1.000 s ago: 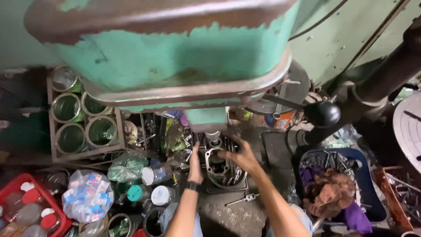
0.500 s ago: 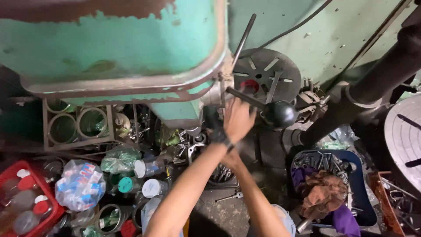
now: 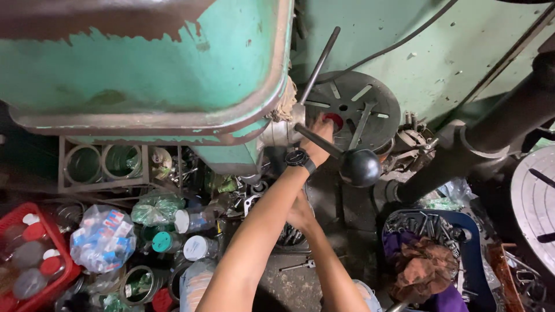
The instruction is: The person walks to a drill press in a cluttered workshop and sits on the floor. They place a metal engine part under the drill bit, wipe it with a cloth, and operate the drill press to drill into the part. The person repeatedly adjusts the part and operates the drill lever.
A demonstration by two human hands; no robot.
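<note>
Left hand [image 3: 319, 138] grips feed lever [image 3: 324, 144] (black-knobbed).

Crate [image 3: 32, 254] left of bin [image 3: 471, 231] (perhaps level).

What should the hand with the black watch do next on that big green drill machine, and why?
Probably slide down the steel lever to its round black knob and pull. The left hand with the black wristwatch touches the lever near its hub, while the right hand rests lower, near the workpiece.
</note>
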